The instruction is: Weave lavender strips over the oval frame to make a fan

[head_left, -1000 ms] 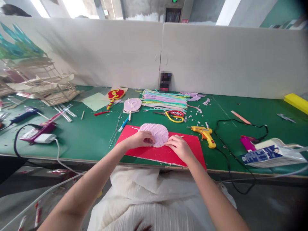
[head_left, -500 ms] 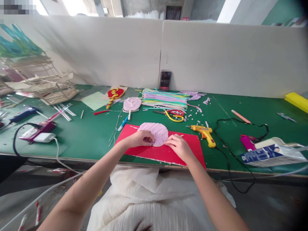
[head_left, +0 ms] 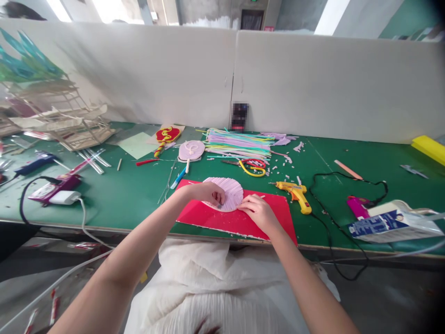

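A round pale-pink ribbed piece (head_left: 230,190) lies on a red sheet (head_left: 243,218) near the front edge of the green table (head_left: 132,195). My left hand (head_left: 208,192) rests on the pink piece's left half, fingers curled down and pressing on it. My right hand (head_left: 259,212) sits at the piece's lower right edge, fingers bent and pinching its rim. Both forearms reach in from below.
A yellow glue gun (head_left: 295,192) with a black cord lies right of the red sheet. Scissors (head_left: 251,167) and a bundle of coloured strips (head_left: 238,141) lie behind it. A second pink disc (head_left: 191,150), a carton (head_left: 392,222) and a white charger (head_left: 62,198) also lie on the table.
My left hand has slid up and to the right, further onto the pink piece. My right hand has stayed at the piece's lower right edge.
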Demonstrator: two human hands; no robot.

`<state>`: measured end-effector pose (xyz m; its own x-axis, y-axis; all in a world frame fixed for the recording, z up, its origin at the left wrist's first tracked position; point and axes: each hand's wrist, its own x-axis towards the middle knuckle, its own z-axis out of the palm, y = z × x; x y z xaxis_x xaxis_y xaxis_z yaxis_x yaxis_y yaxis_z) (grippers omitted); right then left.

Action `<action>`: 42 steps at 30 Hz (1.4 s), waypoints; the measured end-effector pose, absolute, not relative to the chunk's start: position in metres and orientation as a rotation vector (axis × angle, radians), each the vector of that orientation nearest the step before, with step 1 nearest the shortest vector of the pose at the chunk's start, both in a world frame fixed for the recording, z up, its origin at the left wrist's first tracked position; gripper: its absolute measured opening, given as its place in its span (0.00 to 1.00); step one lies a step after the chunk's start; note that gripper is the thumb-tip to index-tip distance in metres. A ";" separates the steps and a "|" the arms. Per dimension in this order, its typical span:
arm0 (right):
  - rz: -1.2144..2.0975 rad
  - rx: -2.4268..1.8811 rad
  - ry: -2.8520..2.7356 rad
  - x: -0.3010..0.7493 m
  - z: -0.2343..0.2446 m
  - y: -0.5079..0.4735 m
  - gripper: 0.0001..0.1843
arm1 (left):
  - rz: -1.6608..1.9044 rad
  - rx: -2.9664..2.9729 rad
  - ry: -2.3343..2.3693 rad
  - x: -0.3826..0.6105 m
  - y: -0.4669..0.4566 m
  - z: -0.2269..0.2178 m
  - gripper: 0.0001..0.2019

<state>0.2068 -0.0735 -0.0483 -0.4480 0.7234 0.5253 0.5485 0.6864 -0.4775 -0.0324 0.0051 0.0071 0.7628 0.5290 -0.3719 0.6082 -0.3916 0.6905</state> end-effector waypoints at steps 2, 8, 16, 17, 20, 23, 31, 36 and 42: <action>0.314 -0.973 -2.167 0.207 -0.049 -0.073 0.09 | -0.136 2.098 0.854 -0.030 0.005 0.008 0.08; 0.326 -0.975 -2.163 0.207 -0.050 -0.074 0.10 | -0.215 2.163 0.847 -0.027 0.005 0.014 0.09; 0.330 -0.978 -2.166 0.207 -0.049 -0.074 0.09 | -0.308 2.234 0.897 -0.019 0.007 0.017 0.06; 0.330 -0.978 -2.165 0.207 -0.048 -0.074 0.09 | -0.316 2.245 0.899 -0.019 0.007 0.017 0.06; 0.330 -0.975 -2.165 0.206 -0.047 -0.074 0.09 | -0.337 2.274 0.896 -0.017 0.007 0.019 0.06; 0.333 -0.974 -2.165 0.206 -0.047 -0.074 0.09 | -0.368 2.290 0.893 -0.016 0.006 0.021 0.07; 0.324 -0.983 -2.161 0.206 -0.046 -0.075 0.09 | -0.382 2.326 0.927 -0.008 0.005 0.026 0.05; 0.323 -0.980 -2.162 0.206 -0.046 -0.075 0.09 | -0.370 2.333 0.936 -0.007 0.005 0.024 0.04; 0.324 -0.983 -2.161 0.206 -0.048 -0.074 0.09 | -0.345 2.336 0.939 -0.009 0.005 0.021 0.05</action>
